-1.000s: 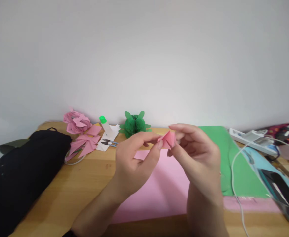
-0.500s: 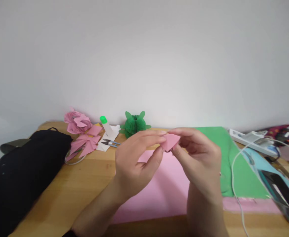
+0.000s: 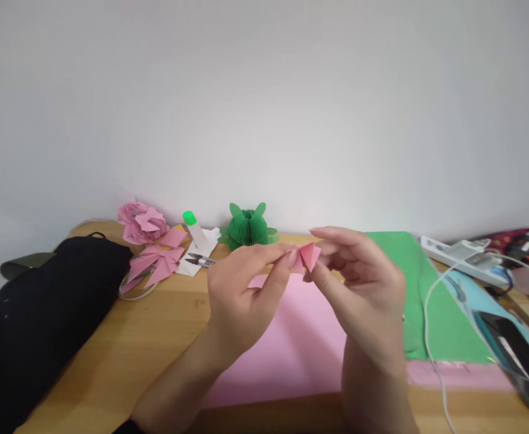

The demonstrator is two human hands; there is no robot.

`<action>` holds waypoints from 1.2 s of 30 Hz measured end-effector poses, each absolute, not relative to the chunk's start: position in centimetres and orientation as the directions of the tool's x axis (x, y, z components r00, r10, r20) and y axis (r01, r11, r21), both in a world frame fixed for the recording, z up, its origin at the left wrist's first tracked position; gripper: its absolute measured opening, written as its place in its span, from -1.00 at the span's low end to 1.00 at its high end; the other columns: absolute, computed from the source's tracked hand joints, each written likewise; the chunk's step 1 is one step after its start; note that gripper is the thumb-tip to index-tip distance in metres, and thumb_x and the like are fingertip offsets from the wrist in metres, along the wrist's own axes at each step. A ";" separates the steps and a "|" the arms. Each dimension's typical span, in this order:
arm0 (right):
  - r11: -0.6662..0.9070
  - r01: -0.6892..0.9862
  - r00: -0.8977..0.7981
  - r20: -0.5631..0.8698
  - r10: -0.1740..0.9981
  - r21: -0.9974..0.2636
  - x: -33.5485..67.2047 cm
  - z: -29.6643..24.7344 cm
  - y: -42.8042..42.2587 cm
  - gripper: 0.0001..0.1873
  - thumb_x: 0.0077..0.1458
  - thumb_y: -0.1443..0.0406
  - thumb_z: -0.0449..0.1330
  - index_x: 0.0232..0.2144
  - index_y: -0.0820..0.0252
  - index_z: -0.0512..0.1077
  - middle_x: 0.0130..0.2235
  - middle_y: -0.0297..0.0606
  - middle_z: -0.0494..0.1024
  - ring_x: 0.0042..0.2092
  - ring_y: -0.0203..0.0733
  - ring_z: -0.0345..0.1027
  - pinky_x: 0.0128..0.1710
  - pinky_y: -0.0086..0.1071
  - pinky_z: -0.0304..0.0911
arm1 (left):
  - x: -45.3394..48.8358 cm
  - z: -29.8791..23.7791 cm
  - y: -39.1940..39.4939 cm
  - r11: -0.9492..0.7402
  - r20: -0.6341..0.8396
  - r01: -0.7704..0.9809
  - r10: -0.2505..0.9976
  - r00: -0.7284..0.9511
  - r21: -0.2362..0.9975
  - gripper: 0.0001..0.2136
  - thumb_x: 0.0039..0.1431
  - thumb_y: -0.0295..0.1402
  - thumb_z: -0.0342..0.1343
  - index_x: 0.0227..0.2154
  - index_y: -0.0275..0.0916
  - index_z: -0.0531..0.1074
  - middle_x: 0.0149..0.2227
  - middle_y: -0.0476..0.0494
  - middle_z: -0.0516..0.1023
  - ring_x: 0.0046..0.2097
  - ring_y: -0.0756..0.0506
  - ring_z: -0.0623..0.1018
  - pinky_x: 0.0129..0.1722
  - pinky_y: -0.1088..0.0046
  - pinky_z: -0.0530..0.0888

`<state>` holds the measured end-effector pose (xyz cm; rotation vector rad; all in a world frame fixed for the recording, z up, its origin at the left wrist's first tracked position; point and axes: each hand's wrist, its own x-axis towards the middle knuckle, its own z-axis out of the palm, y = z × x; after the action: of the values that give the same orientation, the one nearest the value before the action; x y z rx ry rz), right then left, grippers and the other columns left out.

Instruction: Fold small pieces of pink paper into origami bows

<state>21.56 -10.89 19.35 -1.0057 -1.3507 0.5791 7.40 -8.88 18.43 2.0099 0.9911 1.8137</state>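
A small folded piece of pink paper (image 3: 309, 257) is held up over the table between my two hands. My left hand (image 3: 246, 301) pinches its left side between thumb and forefinger. On the other side, the thumb of my right hand (image 3: 367, 289) presses against the paper's lower right, with a curled finger behind it. The right forefinger is raised off the paper. Part of the fold is hidden by the fingertips. Beneath the hands lies a large pink sheet (image 3: 304, 337).
Behind are a green paper figure (image 3: 248, 229), a glue stick (image 3: 194, 226), small scissors (image 3: 201, 261) and pink paper flowers (image 3: 142, 222). A black bag (image 3: 51, 319) lies left. At right are green paper (image 3: 445, 313), a power strip (image 3: 463, 259), a white cable (image 3: 429, 337) and a phone (image 3: 520, 355).
The folded pink paper has turned and now shows a narrower, pointed face. The right forefinger has lifted from it, and my left fingertips have shifted slightly left.
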 end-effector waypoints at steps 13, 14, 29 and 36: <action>0.411 -0.030 0.085 0.407 0.910 -0.911 22.7 19.3 -10.9 -0.68 0.14 0.46 0.31 -0.11 -0.03 0.56 -0.44 -0.48 0.53 -0.47 -0.47 0.39 -0.46 -0.58 0.34 | 6.3 18.7 -7.9 -0.311 0.322 -0.235 0.947 0.006 0.921 -0.84 0.16 -0.46 0.24 -0.52 -0.15 0.58 -0.51 0.11 0.62 -0.47 0.07 0.59 -0.45 0.62 0.55; 0.403 -0.037 0.083 0.399 0.913 -0.914 22.8 19.2 -10.9 -0.68 0.15 0.45 0.30 -0.10 -0.03 0.56 -0.44 -0.48 0.53 -0.47 -0.47 0.39 -0.45 -0.58 0.35 | 6.3 18.8 -7.9 -0.302 0.313 -0.239 0.950 0.007 0.923 -0.84 0.15 -0.46 0.24 -0.52 -0.15 0.59 -0.51 0.11 0.62 -0.47 0.06 0.59 -0.44 0.61 0.56; 0.268 -0.143 0.101 0.256 0.961 -0.953 22.6 19.0 -10.4 -0.95 0.14 0.24 0.35 -0.32 0.00 0.64 -0.44 -0.38 0.60 -0.47 -0.38 0.41 -0.50 -0.54 0.40 | 7.0 18.4 -8.4 -0.276 0.273 -0.152 0.961 -0.036 0.949 -0.91 0.04 -0.44 0.32 -0.53 -0.18 0.57 -0.53 0.06 0.59 -0.52 0.07 0.52 -0.55 0.65 0.45; 0.253 -0.207 0.117 0.233 0.966 -0.945 22.6 18.9 -10.4 -0.86 0.14 0.21 0.35 -0.45 0.05 0.65 -0.50 -0.36 0.60 -0.52 -0.39 0.37 -0.54 -0.53 0.35 | 7.2 18.4 -8.2 -0.195 0.206 -0.256 0.978 0.017 0.947 -0.90 0.01 -0.40 0.34 -0.54 -0.22 0.55 -0.57 0.04 0.55 -0.54 0.07 0.47 -0.56 0.59 0.44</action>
<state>22.61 -10.37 18.88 -0.9118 -1.0895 1.0605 7.19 -8.16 18.42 1.1789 0.8823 1.4328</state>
